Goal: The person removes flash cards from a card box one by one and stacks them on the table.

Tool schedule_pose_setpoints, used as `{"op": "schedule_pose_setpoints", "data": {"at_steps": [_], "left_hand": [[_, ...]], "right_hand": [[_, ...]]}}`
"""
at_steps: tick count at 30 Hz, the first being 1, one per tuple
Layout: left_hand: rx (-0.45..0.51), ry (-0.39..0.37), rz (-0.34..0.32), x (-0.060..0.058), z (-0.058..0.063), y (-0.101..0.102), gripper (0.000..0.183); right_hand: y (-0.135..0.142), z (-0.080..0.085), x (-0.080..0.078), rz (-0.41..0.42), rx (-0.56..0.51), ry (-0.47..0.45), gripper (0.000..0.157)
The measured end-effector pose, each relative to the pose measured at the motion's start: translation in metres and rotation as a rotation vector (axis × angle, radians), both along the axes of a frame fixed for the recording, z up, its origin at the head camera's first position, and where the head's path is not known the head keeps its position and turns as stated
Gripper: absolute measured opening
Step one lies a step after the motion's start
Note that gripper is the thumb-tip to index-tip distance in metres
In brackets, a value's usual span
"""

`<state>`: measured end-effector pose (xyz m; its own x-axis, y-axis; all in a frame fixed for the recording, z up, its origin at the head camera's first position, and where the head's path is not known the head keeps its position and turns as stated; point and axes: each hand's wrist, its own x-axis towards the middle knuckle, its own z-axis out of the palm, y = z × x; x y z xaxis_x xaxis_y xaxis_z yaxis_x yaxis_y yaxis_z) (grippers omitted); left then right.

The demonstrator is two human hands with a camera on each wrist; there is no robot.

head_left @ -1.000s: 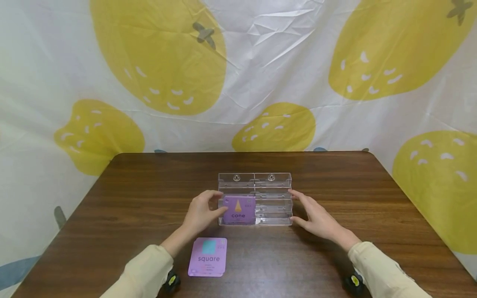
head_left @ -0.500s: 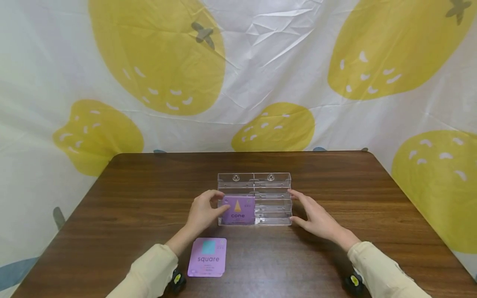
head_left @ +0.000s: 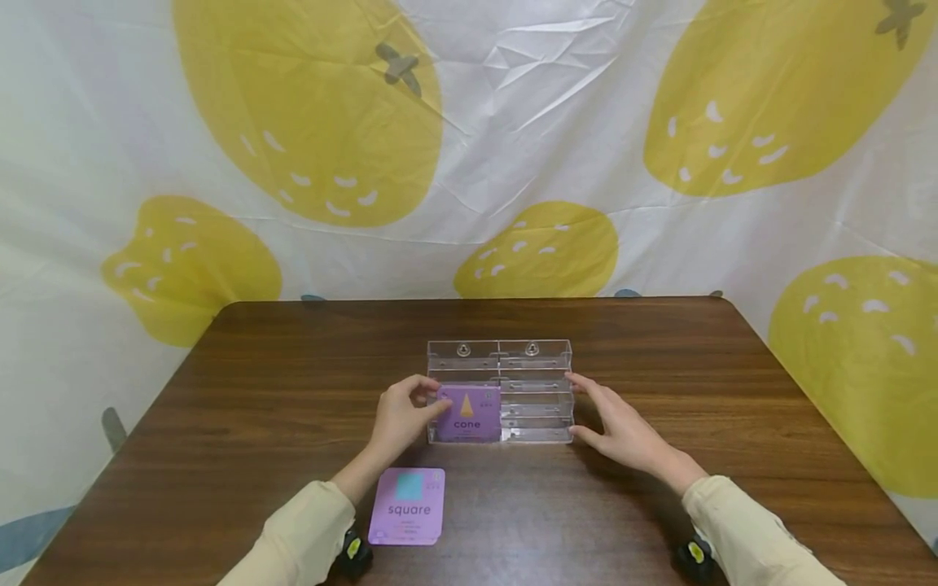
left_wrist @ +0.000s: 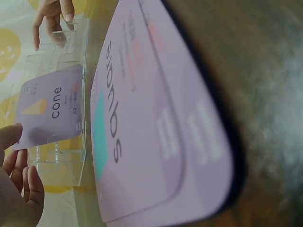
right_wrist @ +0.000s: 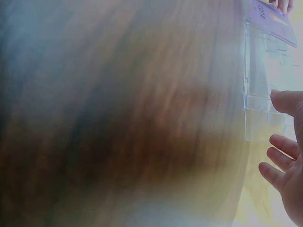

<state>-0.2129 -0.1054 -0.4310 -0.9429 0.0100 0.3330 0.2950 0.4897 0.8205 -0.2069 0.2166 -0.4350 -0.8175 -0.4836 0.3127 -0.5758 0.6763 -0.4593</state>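
Observation:
A clear plastic card rack (head_left: 537, 411) with stepped pockets in two columns stands mid-table. In its lower left pocket sits a purple card printed "cone" (head_left: 476, 411). My left hand (head_left: 399, 415) pinches this card's upper left corner, the thumb (left_wrist: 12, 135) over its face and the fingertips behind. At the rack's right side, my right hand (head_left: 623, 423) has thumb and fingers spread and nearly straight, the tips at the clear edge. Whether they press on it cannot be told. Nearer me, below the left hand, lies a small stack of purple cards with "square" (head_left: 408, 521) on top.
All of this is on a dark brown wood-grain table (head_left: 557, 513). Behind its far edge hangs a white cloth (head_left: 528, 146) with large yellow fruit prints. Dark wrist cameras sit under both cream sleeves (head_left: 308, 525).
My left hand has shifted slightly right, its thumb now over the cone card's corner. The right hand, the rack and the square stack look unchanged.

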Motion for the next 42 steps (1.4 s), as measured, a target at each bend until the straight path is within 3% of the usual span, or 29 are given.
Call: {"op": "schedule_pose_setpoints", "data": {"at_steps": [14, 30, 42], "left_hand": [[0.051, -0.008, 0.014, -0.003, -0.004, 0.000, 0.019], [0.004, 0.031, -0.063, -0.010, -0.005, -0.006, 0.010], [0.121, -0.013, -0.060, -0.012, -0.007, -0.009, 0.007]], "right_hand": [[0.000, -0.002, -0.001, -0.008, -0.003, 0.007, 0.077], [-0.001, 0.000, 0.000, -0.010, 0.007, -0.012, 0.077], [0.000, 0.001, 0.000, -0.002, 0.002, -0.010, 0.077]]}}
